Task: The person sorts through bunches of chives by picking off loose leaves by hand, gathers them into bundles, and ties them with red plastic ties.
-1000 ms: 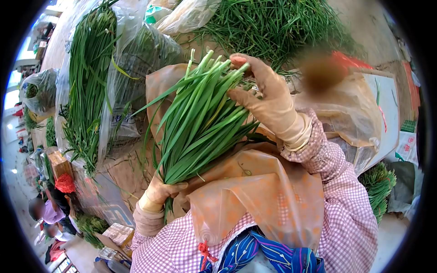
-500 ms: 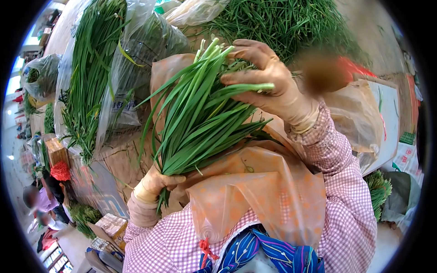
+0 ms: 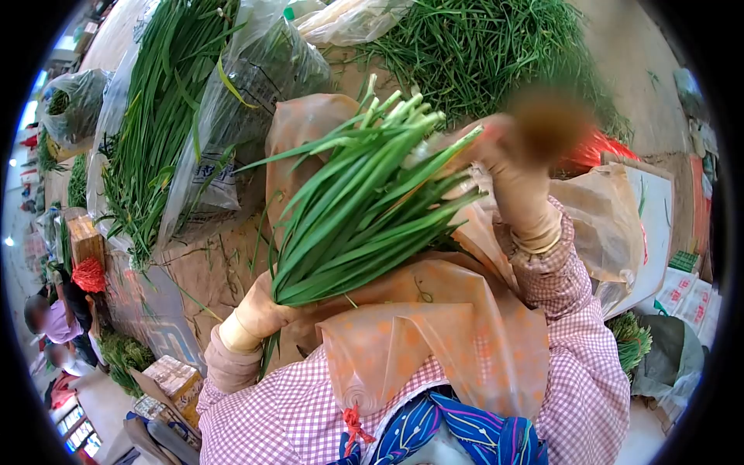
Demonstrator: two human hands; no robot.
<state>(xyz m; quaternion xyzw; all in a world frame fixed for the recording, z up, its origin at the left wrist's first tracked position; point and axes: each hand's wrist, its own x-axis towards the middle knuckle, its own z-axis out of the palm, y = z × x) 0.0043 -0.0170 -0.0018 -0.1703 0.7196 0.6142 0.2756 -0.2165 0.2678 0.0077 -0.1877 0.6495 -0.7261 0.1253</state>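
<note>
A thick bunch of garlic chives (image 3: 364,217), with long flat green leaves and pale cut stalk ends, slants across the view in front of my chest. Wrapped round its leafy lower end is my gloved left hand (image 3: 260,310); a few leaf tips hang below that grip. My gloved right hand (image 3: 519,182) is at the stalk ends on the upper right. Its fingers are blurred and partly behind stalks, and a brown blurred spot covers part of the hand, so its hold cannot be made out. Beneath the bunch lies my orange-patterned translucent plastic apron (image 3: 426,310).
Loose green leaves (image 3: 496,54) are heaped at the back. More long chives (image 3: 167,101) lie in clear plastic at upper left, beside another plastic bag (image 3: 263,77). Red strands (image 3: 593,147) and a white board (image 3: 655,232) are at right. A person (image 3: 66,318) is at far left.
My right hand has moved right and slightly down from the top of the bunch, its fingers now smeared. The stalk ends have swung right and down. My left hand keeps its grip.
</note>
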